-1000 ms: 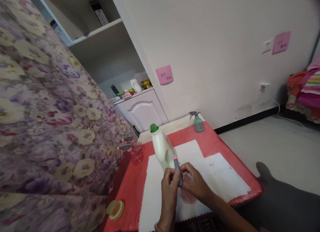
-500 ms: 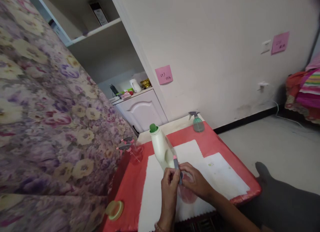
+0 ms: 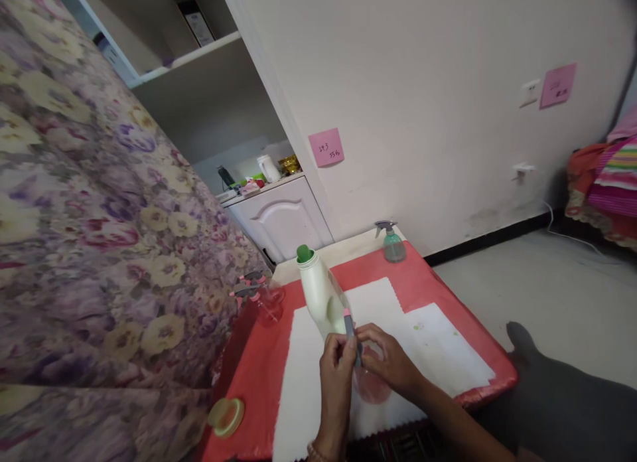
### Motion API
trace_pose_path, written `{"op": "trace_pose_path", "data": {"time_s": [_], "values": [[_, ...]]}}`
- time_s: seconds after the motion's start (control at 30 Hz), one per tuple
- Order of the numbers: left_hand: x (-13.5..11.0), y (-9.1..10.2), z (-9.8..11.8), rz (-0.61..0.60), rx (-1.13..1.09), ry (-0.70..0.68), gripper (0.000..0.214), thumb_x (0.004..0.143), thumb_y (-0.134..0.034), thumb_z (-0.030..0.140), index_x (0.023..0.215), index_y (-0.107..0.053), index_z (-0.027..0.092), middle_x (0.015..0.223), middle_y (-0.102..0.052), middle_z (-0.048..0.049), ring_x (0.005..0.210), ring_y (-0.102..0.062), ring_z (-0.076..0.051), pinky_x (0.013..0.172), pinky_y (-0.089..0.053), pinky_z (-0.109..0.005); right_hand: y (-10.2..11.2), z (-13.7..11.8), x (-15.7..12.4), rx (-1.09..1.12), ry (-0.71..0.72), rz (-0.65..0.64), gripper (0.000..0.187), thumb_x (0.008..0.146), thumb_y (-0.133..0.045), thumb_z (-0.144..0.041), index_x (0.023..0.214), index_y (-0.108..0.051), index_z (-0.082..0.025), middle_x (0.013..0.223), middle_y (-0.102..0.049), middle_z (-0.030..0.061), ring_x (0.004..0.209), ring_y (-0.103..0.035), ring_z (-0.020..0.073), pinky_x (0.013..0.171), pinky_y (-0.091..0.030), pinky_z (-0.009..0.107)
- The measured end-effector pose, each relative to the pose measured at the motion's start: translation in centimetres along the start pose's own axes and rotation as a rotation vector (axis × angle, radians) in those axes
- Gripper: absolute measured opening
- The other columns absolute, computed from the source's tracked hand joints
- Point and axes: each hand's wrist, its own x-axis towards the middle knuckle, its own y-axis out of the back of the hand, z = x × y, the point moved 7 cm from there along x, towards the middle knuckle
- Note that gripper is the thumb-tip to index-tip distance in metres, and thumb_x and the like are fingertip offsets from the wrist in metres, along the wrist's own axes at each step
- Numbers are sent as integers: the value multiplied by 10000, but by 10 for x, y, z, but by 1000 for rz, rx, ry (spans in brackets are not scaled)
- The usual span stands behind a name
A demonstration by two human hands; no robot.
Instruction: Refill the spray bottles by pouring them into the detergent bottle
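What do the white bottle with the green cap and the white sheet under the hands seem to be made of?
White bottle with green cap: probably opaque plastic, smooth with a slight sheen and moulded shape. White sheet: matte cloth or paper, unclear which; flat, with a zigzag-cut edge.

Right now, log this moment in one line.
left hand: grips sprayer head | right hand: holds pink bottle | white bottle: stands behind

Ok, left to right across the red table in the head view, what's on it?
Yellow-green lid → standing pink spray bottle → white bottle with green cap → teal spray bottle. Left out: the held pink spray bottle, gripped by left hand and right hand, overlapping the white bottle.
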Motion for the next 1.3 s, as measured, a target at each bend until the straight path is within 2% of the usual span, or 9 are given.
{"op": "trace_pose_path", "data": {"time_s": [0.17, 0.37, 0.57, 0.77, 0.83, 0.97, 1.07, 1.17, 1.3], "values": [[-2, 2, 2, 26, 10, 7, 322, 816, -631, 505, 728, -593, 197, 681, -560, 22, 682, -532, -162, 632, -428, -250, -1, 5, -4, -31, -101, 160, 168, 765, -694, -305, 861, -582, -223, 895, -631, 20, 892, -614, 228, 835, -502, 355], [-2, 0, 1, 23, 13, 1, 310, 824, -623, 492, 743, -603, 194, 702, -566, 18, 688, -532, -161, 631, -424, -250, -5, -5, -2, -21, 14, 17, 160, 792, -655, -294, 935, -637, -223, 1048, -650, 62, 1044, -600, 248, 934, -477, 387], [-4, -1, 0, 11, 12, 16, 305, 831, -619, 489, 743, -579, 200, 696, -548, 23, 685, -525, -158, 636, -425, -250, 1, 4, -5, -75, -91, 194, 195, 745, -713, -321, 842, -574, -225, 918, -646, 28, 895, -620, 228, 847, -504, 365], [-2, -1, -2, 10, 4, -2, 302, 833, -618, 488, 763, -596, 196, 721, -569, 14, 715, -534, -164, 658, -427, -254, -3, -1, -1, -32, 7, 21, 200, 786, -669, -288, 967, -626, -215, 1080, -651, 69, 1069, -608, 248, 959, -468, 393], [-2, -1, -3, 11, 8, 3, 303, 834, -617, 490, 762, -591, 196, 722, -558, 18, 715, -527, -162, 657, -424, -252, -1, 2, -1, -20, -15, 51, 129, 791, -669, -289, 885, -625, -212, 1025, -663, 60, 1027, -623, 242, 925, -481, 380], [-2, -2, -4, 0, 19, 16, 318, 842, -600, 503, 751, -579, 199, 709, -556, 17, 699, -524, -163, 652, -429, -255, 1, 6, -3, -16, -89, 173, 222, 725, -744, -304, 848, -585, -211, 928, -645, 29, 927, -630, 230, 845, -499, 353], [-2, -2, -2, -2, 13, 22, 314, 843, -599, 500, 760, -584, 198, 723, -577, 9, 710, -546, -172, 666, -436, -264, -2, 1, -2, -11, -60, 107, 271, 731, -735, -310, 947, -604, -210, 969, -638, 37, 945, -627, 234, 859, -496, 362], [-2, -2, 0, 16, -6, 16, 303, 834, -611, 491, 760, -585, 198, 720, -571, 12, 706, -541, -170, 651, -427, -260, -4, -5, -1, -10, -2, 28, 177, 796, -661, -302, 944, -627, -212, 1018, -650, 57, 1007, -619, 241, 907, -483, 374], [-3, -3, -1, 8, -15, 22, 299, 833, -617, 485, 755, -575, 200, 708, -542, 25, 690, -518, -156, 631, -413, -248, 2, 1, -3, -41, -43, 159, 156, 758, -699, -296, 837, -588, -220, 922, -645, 28, 917, -626, 224, 845, -495, 346]]}}
